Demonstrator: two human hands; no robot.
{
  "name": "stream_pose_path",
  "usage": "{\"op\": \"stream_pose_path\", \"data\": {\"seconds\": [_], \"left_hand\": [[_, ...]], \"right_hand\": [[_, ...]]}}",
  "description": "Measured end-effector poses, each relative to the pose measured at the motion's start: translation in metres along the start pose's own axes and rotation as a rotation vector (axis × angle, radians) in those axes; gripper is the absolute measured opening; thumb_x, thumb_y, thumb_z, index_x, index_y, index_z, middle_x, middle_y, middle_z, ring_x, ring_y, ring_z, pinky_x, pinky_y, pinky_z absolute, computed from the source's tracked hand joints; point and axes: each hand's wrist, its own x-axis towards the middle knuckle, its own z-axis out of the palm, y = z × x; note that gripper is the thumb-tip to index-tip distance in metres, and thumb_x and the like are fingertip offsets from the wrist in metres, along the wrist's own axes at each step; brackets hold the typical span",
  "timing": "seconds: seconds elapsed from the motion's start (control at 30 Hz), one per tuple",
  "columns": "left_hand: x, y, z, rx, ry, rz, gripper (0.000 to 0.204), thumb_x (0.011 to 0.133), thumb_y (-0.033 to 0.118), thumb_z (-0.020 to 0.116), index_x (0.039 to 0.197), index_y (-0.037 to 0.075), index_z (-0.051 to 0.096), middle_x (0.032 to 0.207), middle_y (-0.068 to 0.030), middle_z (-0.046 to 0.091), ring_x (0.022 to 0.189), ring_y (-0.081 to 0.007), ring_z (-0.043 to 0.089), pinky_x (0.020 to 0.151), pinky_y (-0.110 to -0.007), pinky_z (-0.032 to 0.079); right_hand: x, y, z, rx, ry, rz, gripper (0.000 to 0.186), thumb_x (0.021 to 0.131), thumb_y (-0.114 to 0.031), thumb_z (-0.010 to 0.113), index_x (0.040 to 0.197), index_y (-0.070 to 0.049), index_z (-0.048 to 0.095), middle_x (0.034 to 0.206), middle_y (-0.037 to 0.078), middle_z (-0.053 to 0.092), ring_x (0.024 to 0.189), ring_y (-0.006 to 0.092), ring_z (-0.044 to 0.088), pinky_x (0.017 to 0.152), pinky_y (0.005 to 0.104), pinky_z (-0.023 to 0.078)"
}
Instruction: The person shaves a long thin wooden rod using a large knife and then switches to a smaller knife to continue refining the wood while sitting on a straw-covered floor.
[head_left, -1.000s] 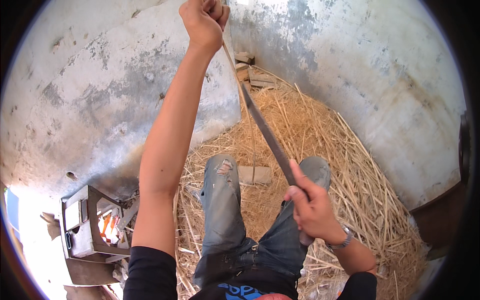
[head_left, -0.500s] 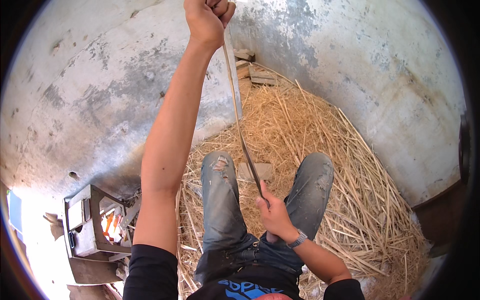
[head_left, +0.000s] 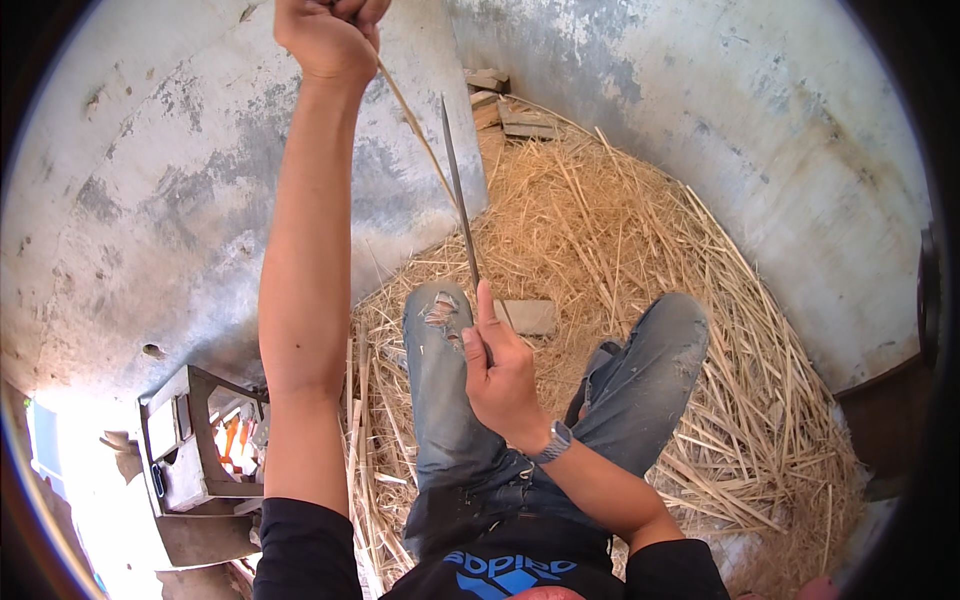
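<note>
Raised at the top left, my left hand (head_left: 330, 38) is closed around one end of a thin tan strip (head_left: 412, 122), which looks like split cane or bamboo. From that fist the strip slants down to the right and crosses behind a long, narrow dark blade (head_left: 461, 190). My right hand (head_left: 508, 380), above my lap, grips this knife by its lower end, with the index finger laid along it and the tip pointing up and away. The knife's handle is hidden in the palm. Whether strip and blade touch at the crossing, I cannot tell.
Straw and loose split strips (head_left: 740, 420) cover the floor around my knees. A small wooden frame stool (head_left: 180, 540) holding orange-handled items stands at the lower left. Wood blocks (head_left: 525, 122) lie by the far corner. Worn plaster walls (head_left: 720, 130) close in both sides.
My left hand has moved left with the strip. My right hand has moved up and left; the blade, earlier lined up along the strip, now stands apart from it above their crossing.
</note>
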Motion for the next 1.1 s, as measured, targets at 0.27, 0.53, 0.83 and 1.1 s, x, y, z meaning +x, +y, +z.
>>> {"op": "stream_pose_path", "data": {"seconds": [0.27, 0.53, 0.83, 1.1], "left_hand": [[-0.005, 0.017, -0.016, 0.146, -0.007, -0.071, 0.06, 0.098, 0.062, 0.045, 0.066, 0.015, 0.028, 0.055, 0.0027, 0.022, 0.048, -0.0139, 0.019, 0.053, -0.031, 0.02], [-0.01, 0.044, -0.062, 0.173, 0.096, 0.046, 0.059, 0.092, 0.061, 0.051, 0.065, 0.016, 0.023, 0.053, 0.0008, 0.019, 0.047, -0.0152, 0.02, 0.055, -0.032, 0.021], [-0.027, 0.062, -0.053, 0.19, 0.164, 0.048, 0.054, 0.095, 0.052, 0.054, 0.064, 0.015, 0.029, 0.053, 0.0005, 0.02, 0.046, -0.0141, 0.018, 0.054, -0.032, 0.019], [-0.114, 0.081, -0.082, 0.874, 0.419, 0.235, 0.051, 0.112, 0.041, 0.034, 0.139, -0.002, 0.041, 0.073, -0.006, 0.053, 0.06, -0.0178, 0.052, 0.056, -0.031, 0.04]], "right_hand": [[-0.126, 0.175, 0.058, -0.202, -0.115, 0.569, 0.058, 0.102, -0.016, 0.053, 0.157, -0.005, 0.039, 0.069, 0.018, 0.061, 0.06, 0.0278, 0.062, 0.061, 0.0405, 0.049], [-0.021, 0.055, 0.039, -0.056, -0.02, 0.166, 0.059, 0.102, -0.013, 0.056, 0.156, 0.002, 0.038, 0.075, 0.021, 0.06, 0.066, 0.0344, 0.06, 0.064, 0.0441, 0.049], [-0.13, 0.199, 0.041, -0.164, -0.083, 0.65, 0.058, 0.099, -0.012, 0.057, 0.154, -0.003, 0.043, 0.068, 0.017, 0.063, 0.06, 0.0298, 0.065, 0.06, 0.0446, 0.049], [-0.101, 0.193, 0.01, 0.038, 0.144, 0.618, 0.06, 0.101, -0.012, 0.057, 0.157, -0.002, 0.039, 0.065, -0.001, 0.048, 0.056, 0.0083, 0.044, 0.051, 0.03, 0.038]]}}
